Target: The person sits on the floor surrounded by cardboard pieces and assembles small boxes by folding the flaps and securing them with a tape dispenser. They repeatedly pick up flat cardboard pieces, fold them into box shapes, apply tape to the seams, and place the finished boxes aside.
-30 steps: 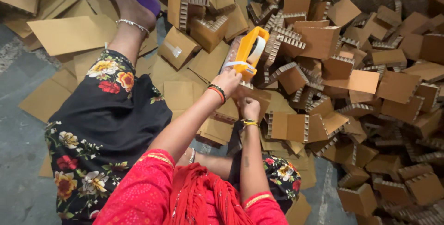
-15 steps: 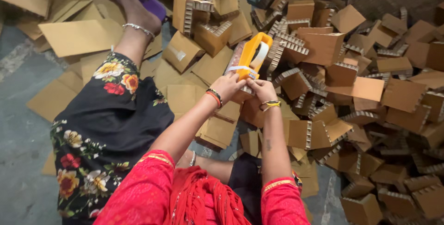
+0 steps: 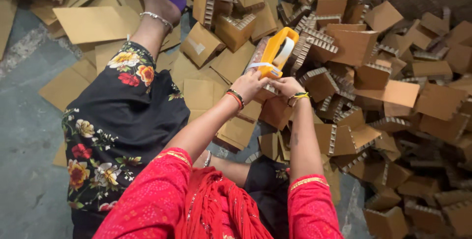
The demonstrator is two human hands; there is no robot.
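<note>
Center-top of frame: left hand (image 3: pixel 250 85) clamps yellow tape dispenser (image 3: pixel 276 52) w/ cardboard piece (image 3: pixel 268 90); right hand (image 3: pixel 286 86) pinches the piece's edge. Risk: tape could wrinkle or stick to fingers if dispenser tilts.

1. I am looking down at what I take for a small packing or cardboard workshop, with the work done on the ground.
2. The floor (image 3: pixel 24 160) is bare grey concrete, rough and stained, more like a shed or factory room than a home.
3. A big heap of cardboard corner pieces (image 3: pixel 393 96) with honeycomb edges covers the right side, many of one kind, piled loose.
4. Flat cardboard sheets (image 3: pixel 91 22) lie scattered at the upper left.
5. A yellow tape dispenser (image 3: pixel 276 51) is in use over the pile, a packing tool.
6. The person sits on the floor among the stock; I see no bench or table.
</note>
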